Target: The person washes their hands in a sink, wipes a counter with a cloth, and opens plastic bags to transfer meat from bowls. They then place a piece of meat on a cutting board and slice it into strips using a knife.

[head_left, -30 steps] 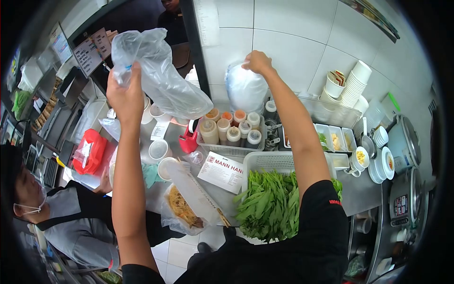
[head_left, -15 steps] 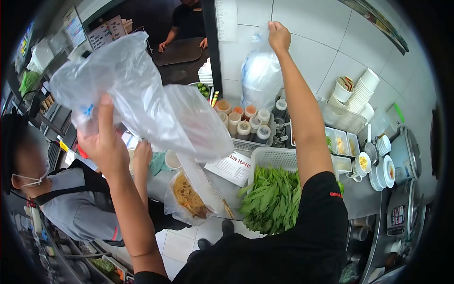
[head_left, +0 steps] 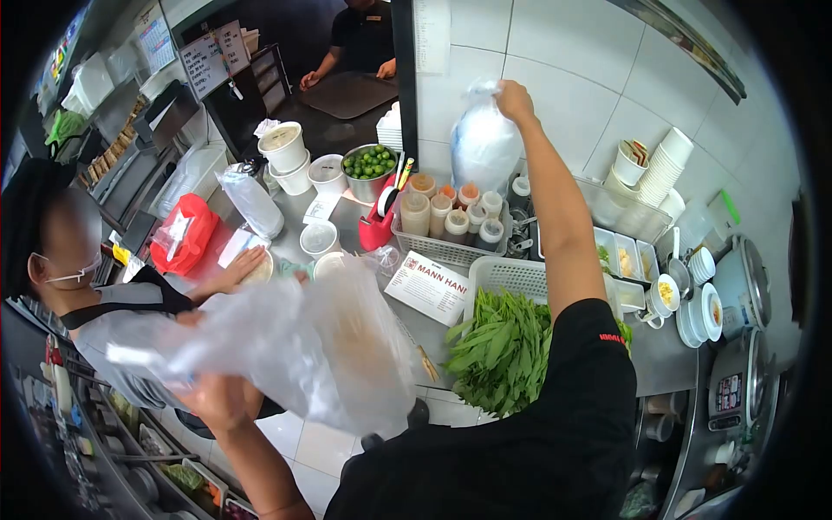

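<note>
My left hand [head_left: 227, 400] is closed on a translucent plastic bag [head_left: 321, 347]. The bag hangs loose and blurred over the counter's front edge, hiding much of what lies behind it. My right arm reaches across to the tiled wall. There my right hand [head_left: 517, 101] pinches the gathered top of a whitish plastic bag [head_left: 487, 147] with blue marks. That second bag is full and stands behind a grey basket [head_left: 442, 251] of sauce bottles. Below my right arm, leafy greens [head_left: 503, 351] fill a white basket [head_left: 507, 276].
A co-worker [head_left: 113, 321] stands close on the left, a hand on a tub. Limes [head_left: 368, 161] in a metal bowl, white tubs [head_left: 282, 147], a red tape dispenser [head_left: 376, 230] and a printed card [head_left: 426, 288] occupy the counter. Cups and cookers [head_left: 744, 277] stand at right.
My left hand has come down and toward me, lowering the plastic bag from in front of the window. My right hand has dropped slightly, still at the other bag's top.
</note>
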Demonstrator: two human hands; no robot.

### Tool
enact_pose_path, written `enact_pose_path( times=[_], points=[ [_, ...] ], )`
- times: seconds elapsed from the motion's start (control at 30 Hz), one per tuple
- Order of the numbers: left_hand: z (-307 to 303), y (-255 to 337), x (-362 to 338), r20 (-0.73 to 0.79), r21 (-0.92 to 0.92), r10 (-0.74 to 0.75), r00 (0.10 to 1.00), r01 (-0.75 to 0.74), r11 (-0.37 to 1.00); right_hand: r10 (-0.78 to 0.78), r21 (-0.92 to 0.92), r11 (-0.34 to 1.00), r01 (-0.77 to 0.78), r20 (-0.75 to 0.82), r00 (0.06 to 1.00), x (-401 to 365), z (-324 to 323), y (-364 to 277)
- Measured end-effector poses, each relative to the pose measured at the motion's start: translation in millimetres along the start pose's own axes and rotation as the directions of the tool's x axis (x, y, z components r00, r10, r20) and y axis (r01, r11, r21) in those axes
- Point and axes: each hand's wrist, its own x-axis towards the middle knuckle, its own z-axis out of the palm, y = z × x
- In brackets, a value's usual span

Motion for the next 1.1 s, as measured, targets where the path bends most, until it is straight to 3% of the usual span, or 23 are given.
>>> enact_pose_path(
  times=[0.03, 0.07, 0.13, 0.2, 0.27, 0.3, 0.33, 0.37, 0.4, 0.43, 0.5, 0.53, 0.63, 0.7, 0.8, 0.87, 0.97, 1.03, 1.1],
  points=[
    [-5.1, 0.0, -6.6, 0.101, -0.002, -0.047, 0.994, 0.047, 0.999, 0.018, 0.156, 0.988, 0.014, -0.198, 0.98, 0.0, 2.7, -0.4],
    [-10.2, 0.0, -13.2, 0.2, 0.006, -0.092, 0.975, 0.093, 0.996, 0.014, 0.156, 0.988, 0.018, -0.198, 0.98, -0.9, 0.2, -4.7],
    [-29.3, -10.7, -36.6, 0.198, 0.141, -0.181, 0.963, 0.155, 0.978, 0.198, 0.497, 0.865, 0.065, -0.458, 0.866, -4.9, -11.2, -15.7],
    [-39.6, -13.5, -54.6, 0.192, 0.13, -0.217, 0.957, 0.194, 0.972, 0.169, 0.501, 0.857, 0.119, -0.492, 0.854, -6.5, -23.7, -23.0],
    [-47.3, -13.7, -64.7, 0.185, 0.112, -0.266, 0.946, 0.249, 0.962, 0.241, 0.585, 0.744, 0.322, -0.685, 0.687, -4.6, -48.2, -40.8],
    [-51.9, -8.9, -67.7, 0.18, 0.114, -0.277, 0.944, 0.259, 0.959, 0.28, 0.558, 0.756, 0.342, -0.748, 0.602, -2.4, -60.4, -51.2],
    [-55.8, -3.8, -68.8, 0.174, 0.117, -0.286, 0.942, 0.269, 0.956, 0.273, 0.555, 0.756, 0.347, -0.749, 0.603, -0.8, -71.0, -53.9],
    [-69.3, -8.3, -68.7, 0.266, 0.076, -0.189, 0.945, 0.175, 0.982, 0.212, 0.526, 0.757, 0.388, -0.759, 0.615, 0.2, -83.9, -56.3],
    [-88.0, -9.8, -71.4, 0.259, 0.024, -0.247, 0.934, 0.25, 0.968, 0.144, 0.501, 0.746, 0.438, -0.764, 0.629, 4.7, -97.1, -64.2],
    [-104.9, -14.4, -73.4, 0.315, -0.131, -0.228, 0.921, 0.28, 0.951, 0.064, 0.46, 0.745, 0.482, -0.769, 0.636, 1.9, -111.7, -76.1],
    [-120.2, -1.2, -71.7, 0.412, -0.269, -0.148, 0.899, 0.275, 0.923, -0.113, 0.401, 0.722, 0.564, -0.736, 0.667, -1.9, -133.3, -95.6],
    [-134.2, 2.4, -73.7, 0.454, -0.312, -0.1, 0.885, 0.263, 0.913, -0.125, 0.57, 0.553, 0.608, -0.665, 0.737, -7.8, -136.5, -110.3],
    [-161.3, 12.9, -87.4, 0.5, -0.467, -0.062, 0.864, 0.329, 0.821, -0.229, 0.548, 0.559, 0.623, -0.619, 0.751, -25.1, -154.8, -137.1],
    [-179.3, 20.4, -94.9, 0.554, -0.476, -0.034, 0.832, 0.35, 0.807, -0.271, 0.531, 0.587, 0.611, -0.583, 0.766, -44.7, -164.2, -140.0],
    [-207.2, 50.8, -93.3, 0.668, -0.249, -0.171, 0.725, 0.433, 0.866, -0.313, 0.535, 0.589, 0.605, -0.539, 0.782, -93.9, -171.3, -147.0],
    [-223.7, 67.7, -91.7, 0.733, -0.236, -0.204, 0.649, 0.524, 0.818, -0.345, 0.558, 0.534, 0.636, -0.542, 0.766, -146.1, -165.1, -182.3],
    [-256.1, 103.6, -101.3, 0.638, -0.205, -0.398, 0.66, 0.643, 0.737, -0.367, 0.621, 0.409, 0.668, -0.558, 0.744, -251.2, -150.9, -257.9],
    [-293.4, 107.5, -105.4, 0.662, -0.179, -0.318, 0.679, 0.556, 0.812, -0.382, 0.676, 0.338, 0.655, -0.537, 0.752, -315.6, -139.1, -301.0],
    [-331.3, 126.9, -104.9, 0.637, -0.176, -0.346, 0.689, 0.567, 0.805, -0.416, 0.732, 0.27, 0.625, -0.497, 0.762, -377.7, -125.5, -344.3]
  ],
)
